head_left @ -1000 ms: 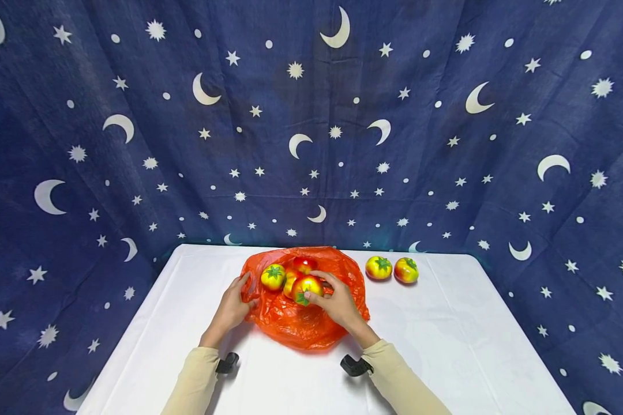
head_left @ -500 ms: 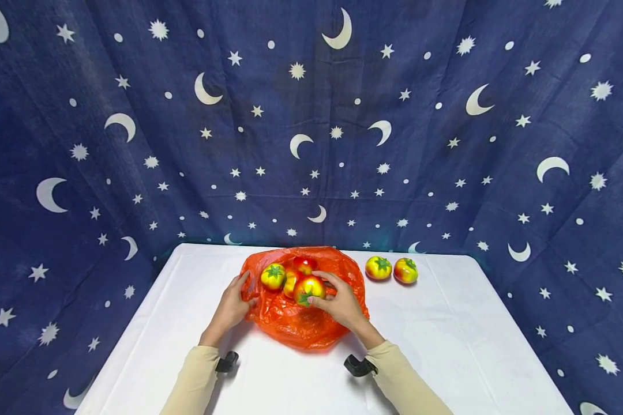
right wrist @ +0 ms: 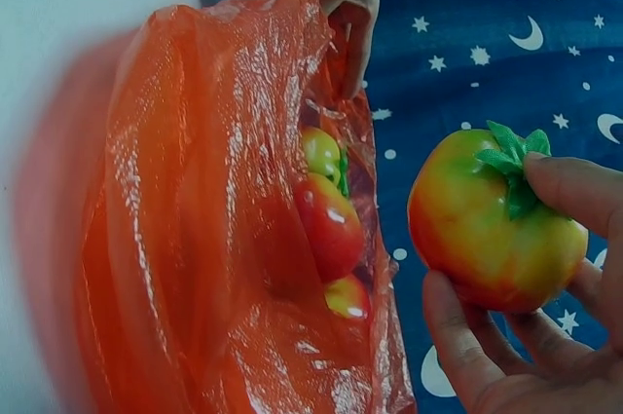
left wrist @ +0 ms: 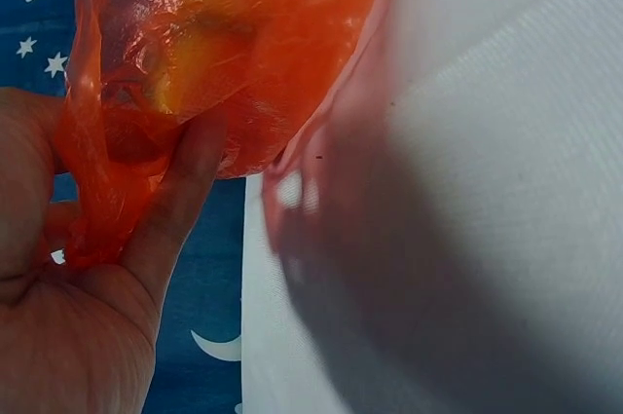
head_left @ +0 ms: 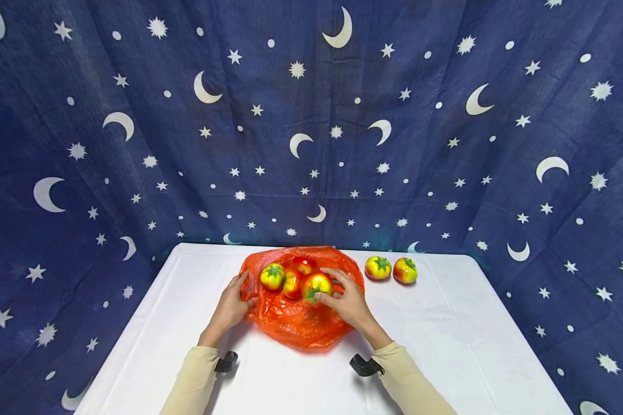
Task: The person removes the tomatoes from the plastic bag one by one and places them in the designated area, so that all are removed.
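Note:
An orange-red plastic bag (head_left: pixel 301 328) lies on the table with its mouth spread. My left hand (head_left: pixel 232 304) holds the bag's left edge, the thin film running between thumb and fingers in the left wrist view. Over the bag's mouth, my right hand (head_left: pixel 346 300) grips a red-yellow tomato (right wrist: pixel 496 224) with a green leafy top, thumb near the leaves and fingers beneath. In the right wrist view this tomato stands apart from the bag. Inside the bag sit a yellowish tomato (head_left: pixel 273 277), a red-and-yellow one (head_left: pixel 292 284) and a red fruit (head_left: pixel 304 264) behind.
Two more tomatoes, one nearer (head_left: pixel 378 268) the bag and one farther right (head_left: pixel 405 270), rest on the white-covered table (head_left: pixel 446 346). A dark blue curtain (head_left: pixel 270 144) with moons and stars hangs behind the table's far edge.
My right hand has moved a little to the right with the tomato, showing more of the fruit in the bag. My left hand stays at the bag's edge.

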{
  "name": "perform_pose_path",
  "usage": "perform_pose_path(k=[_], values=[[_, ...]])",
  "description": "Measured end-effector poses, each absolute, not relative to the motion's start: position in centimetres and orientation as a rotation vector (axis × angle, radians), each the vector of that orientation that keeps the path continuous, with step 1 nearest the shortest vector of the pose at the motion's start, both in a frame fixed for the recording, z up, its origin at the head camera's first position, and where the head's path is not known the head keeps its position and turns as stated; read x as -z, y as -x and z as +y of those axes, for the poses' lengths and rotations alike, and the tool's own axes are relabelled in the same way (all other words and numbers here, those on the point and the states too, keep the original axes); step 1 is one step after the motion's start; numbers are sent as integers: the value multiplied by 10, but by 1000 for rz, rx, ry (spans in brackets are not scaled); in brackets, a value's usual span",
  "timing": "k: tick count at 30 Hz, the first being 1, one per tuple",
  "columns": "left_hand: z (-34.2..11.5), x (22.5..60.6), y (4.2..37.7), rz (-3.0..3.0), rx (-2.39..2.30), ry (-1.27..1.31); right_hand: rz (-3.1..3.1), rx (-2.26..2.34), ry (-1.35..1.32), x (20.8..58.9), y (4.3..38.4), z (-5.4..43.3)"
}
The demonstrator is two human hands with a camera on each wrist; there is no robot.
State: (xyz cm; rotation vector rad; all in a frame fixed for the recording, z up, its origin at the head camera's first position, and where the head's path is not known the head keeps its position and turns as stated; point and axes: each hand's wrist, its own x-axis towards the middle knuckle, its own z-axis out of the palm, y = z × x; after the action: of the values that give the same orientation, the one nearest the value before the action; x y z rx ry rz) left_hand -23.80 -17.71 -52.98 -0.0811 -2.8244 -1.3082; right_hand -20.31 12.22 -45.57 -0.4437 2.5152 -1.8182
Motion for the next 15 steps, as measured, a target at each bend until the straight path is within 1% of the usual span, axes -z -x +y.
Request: perform_pose_path(k=[15], values=[[-178, 532, 239, -2807, 1290, 105, 2634, 1775, 396, 452, 200, 135]])
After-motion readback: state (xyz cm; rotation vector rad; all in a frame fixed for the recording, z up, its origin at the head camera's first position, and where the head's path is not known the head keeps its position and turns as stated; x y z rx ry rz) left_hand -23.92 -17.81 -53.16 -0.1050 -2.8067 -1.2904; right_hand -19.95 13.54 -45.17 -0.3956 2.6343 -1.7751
